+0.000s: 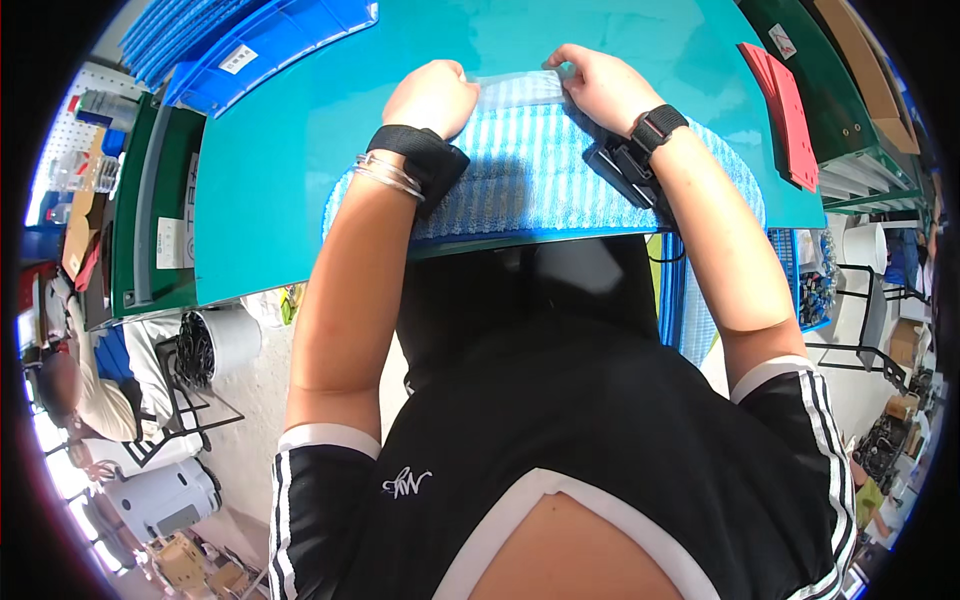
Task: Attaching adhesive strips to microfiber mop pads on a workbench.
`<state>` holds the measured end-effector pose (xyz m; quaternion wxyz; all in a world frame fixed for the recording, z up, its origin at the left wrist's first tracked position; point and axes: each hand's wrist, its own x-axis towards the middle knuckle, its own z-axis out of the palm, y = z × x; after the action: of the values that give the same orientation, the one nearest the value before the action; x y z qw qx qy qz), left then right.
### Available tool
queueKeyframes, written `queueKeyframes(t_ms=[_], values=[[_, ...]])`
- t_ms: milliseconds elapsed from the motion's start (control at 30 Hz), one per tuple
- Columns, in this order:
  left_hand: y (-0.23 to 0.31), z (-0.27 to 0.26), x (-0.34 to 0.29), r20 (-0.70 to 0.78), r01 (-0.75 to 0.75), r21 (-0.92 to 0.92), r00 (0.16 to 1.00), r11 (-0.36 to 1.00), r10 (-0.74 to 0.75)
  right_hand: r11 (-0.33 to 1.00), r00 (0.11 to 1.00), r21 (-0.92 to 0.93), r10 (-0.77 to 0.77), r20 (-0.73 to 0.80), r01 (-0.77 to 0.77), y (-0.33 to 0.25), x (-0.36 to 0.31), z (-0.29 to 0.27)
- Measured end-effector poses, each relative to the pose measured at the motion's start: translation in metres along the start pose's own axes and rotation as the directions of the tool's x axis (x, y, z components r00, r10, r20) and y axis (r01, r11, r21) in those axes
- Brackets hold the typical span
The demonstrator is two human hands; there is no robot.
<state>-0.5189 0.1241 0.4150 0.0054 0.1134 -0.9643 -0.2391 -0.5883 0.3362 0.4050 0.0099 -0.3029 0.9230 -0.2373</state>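
Observation:
Between my two hands stretches a piece of clear plastic film (518, 90), its far edge level with my knuckles. My left hand (432, 98) is curled closed at the film's left end. At the right end my right hand (608, 88) pinches it between thumb and fingers. Under the film lies a blue-and-white striped pad of fluffy cloth (500, 185) with a blue border, spread along the near edge of the table. Both wrists wear black straps with small black devices; the right one (625, 175) hangs just over the pad.
The teal table top (265, 215) carries a blue plastic bin (270, 55) at far left, beside stacked striped pads (175, 35). Red perforated sheets (780, 115) lie at the right edge. More blue striped cloth (690, 300) hangs below the table. Another person (110, 360) sits at left.

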Motion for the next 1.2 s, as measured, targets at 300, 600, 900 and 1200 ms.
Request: queueKeyframes(t_ms=[300,600,900,1200], values=[[0.008,-0.004,-0.006,-0.006,0.036,0.078,0.999,0.996,-0.035,0.999,1.0,-0.024,0.027,0.002,-0.027,-0.002,0.002,0.001],[-0.009,-0.011,0.007,-0.032,-0.052,0.041,0.998,0.998,0.053,0.999,1.0,-0.047,0.004,0.014,-0.003,-0.011,0.013,-0.006],[-0.015,0.0,0.013,-0.007,-0.014,0.017,1.0,1.0,0.014,0.997,0.997,-0.058,0.049,0.061,-0.045,-0.009,0.016,-0.001],[-0.01,-0.007,0.012,-0.058,0.016,0.01,0.998,1.0,-0.015,0.996,0.998,-0.086,0.029,0.059,-0.024,-0.006,0.021,0.001]])
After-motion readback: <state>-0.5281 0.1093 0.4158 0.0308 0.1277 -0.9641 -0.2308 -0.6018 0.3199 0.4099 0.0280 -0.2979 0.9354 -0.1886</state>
